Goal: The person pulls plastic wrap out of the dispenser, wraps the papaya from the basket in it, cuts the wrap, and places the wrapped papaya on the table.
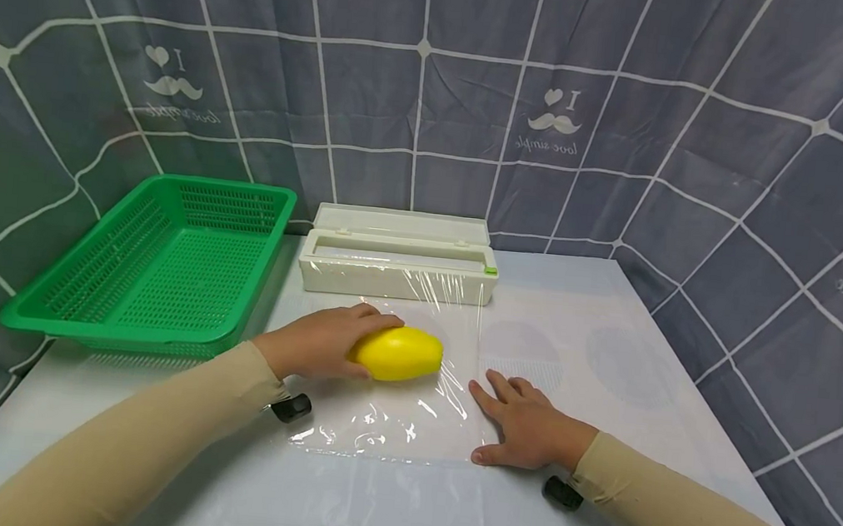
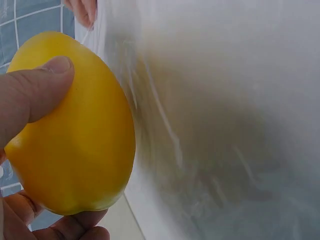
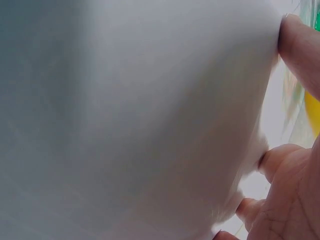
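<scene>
A smooth, oblong yellow fruit (image 1: 400, 354), of a kind I cannot tell for certain, sits over a sheet of clear cling film (image 1: 407, 429). My left hand (image 1: 324, 338) grips its left end; the left wrist view shows the thumb across one face of the fruit (image 2: 85, 135) and the other fingers around it. My right hand (image 1: 527, 427) lies with spread fingers at the film's right edge, the fingertips touching down there. From a white cling film dispenser (image 1: 397, 282) behind the fruit, the film runs toward me. The dispenser's lid (image 1: 402, 224) is raised.
A green plastic basket (image 1: 187, 276) with slotted walls stands on the left, near the left forearm. White sheeting covers the table (image 1: 592, 378). A grey checked curtain (image 1: 465, 108) closes off the back and sides.
</scene>
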Action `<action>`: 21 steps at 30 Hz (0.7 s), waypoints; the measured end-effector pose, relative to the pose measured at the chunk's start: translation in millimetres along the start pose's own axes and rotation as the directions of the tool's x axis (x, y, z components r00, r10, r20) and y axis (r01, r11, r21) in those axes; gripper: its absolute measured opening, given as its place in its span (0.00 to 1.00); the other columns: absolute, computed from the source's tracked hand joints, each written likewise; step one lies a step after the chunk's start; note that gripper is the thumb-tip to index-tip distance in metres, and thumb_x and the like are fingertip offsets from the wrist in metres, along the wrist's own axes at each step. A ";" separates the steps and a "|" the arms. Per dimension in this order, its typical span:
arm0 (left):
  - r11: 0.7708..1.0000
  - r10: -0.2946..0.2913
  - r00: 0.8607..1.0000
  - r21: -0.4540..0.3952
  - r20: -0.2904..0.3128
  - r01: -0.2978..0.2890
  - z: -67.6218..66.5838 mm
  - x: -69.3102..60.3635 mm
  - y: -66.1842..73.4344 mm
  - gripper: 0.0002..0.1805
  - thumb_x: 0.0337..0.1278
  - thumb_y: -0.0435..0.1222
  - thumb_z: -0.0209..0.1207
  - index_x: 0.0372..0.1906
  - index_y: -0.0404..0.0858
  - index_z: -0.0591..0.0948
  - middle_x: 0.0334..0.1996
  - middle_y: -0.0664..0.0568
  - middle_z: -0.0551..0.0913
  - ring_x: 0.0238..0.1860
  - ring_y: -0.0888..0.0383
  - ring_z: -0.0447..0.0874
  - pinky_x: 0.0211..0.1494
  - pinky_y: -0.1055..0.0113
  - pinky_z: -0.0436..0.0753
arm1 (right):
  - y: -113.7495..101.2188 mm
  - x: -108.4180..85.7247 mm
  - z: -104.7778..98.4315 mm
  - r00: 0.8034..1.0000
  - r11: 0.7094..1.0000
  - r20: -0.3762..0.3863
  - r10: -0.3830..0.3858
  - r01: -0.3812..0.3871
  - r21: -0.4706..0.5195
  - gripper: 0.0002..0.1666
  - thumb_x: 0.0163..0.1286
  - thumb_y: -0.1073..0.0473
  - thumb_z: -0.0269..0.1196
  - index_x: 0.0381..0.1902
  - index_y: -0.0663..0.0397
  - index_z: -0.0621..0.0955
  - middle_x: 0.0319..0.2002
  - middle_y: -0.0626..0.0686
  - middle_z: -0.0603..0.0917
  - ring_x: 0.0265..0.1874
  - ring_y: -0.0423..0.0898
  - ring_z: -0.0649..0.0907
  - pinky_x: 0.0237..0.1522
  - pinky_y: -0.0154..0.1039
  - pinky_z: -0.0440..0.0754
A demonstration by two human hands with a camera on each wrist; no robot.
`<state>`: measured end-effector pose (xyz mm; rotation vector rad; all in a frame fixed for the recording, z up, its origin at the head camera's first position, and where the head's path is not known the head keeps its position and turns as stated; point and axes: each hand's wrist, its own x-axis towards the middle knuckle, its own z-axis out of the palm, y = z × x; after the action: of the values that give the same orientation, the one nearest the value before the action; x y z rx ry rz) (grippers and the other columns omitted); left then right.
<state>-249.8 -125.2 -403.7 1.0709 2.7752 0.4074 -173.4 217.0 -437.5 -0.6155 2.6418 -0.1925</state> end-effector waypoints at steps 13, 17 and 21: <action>0.999 -0.023 0.999 -0.023 0.031 0.024 8.9 2.8 6.4 0.47 0.58 0.47 0.75 0.81 0.57 0.65 0.67 0.53 0.78 0.60 0.50 0.83 0.67 0.50 0.81 | 0.8 2.1 1.0 1.000 1.000 0.013 0.013 -0.013 -0.003 0.62 0.64 0.28 0.70 0.85 0.48 0.58 0.84 0.64 0.54 0.78 0.70 0.61 0.79 0.66 0.58; 0.999 -0.031 0.999 -0.028 0.029 0.032 8.9 2.8 6.5 0.48 0.58 0.48 0.75 0.81 0.54 0.65 0.68 0.52 0.78 0.61 0.51 0.82 0.68 0.50 0.80 | 0.6 1.9 0.8 1.000 1.000 0.010 0.012 -0.012 0.000 0.62 0.64 0.29 0.70 0.85 0.48 0.58 0.84 0.65 0.54 0.78 0.71 0.61 0.79 0.66 0.58; 0.999 -0.029 0.999 -0.033 0.022 0.030 8.9 2.9 6.2 0.46 0.57 0.48 0.76 0.79 0.52 0.67 0.68 0.53 0.78 0.61 0.51 0.82 0.69 0.50 0.80 | 0.3 0.8 0.1 1.000 1.000 0.010 0.012 -0.012 0.006 0.62 0.64 0.29 0.70 0.85 0.49 0.58 0.84 0.65 0.53 0.78 0.71 0.60 0.79 0.67 0.57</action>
<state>-246.0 -117.1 -410.4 1.0192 2.7522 0.4344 -174.1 216.9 -438.0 -0.5967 2.6333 -0.1934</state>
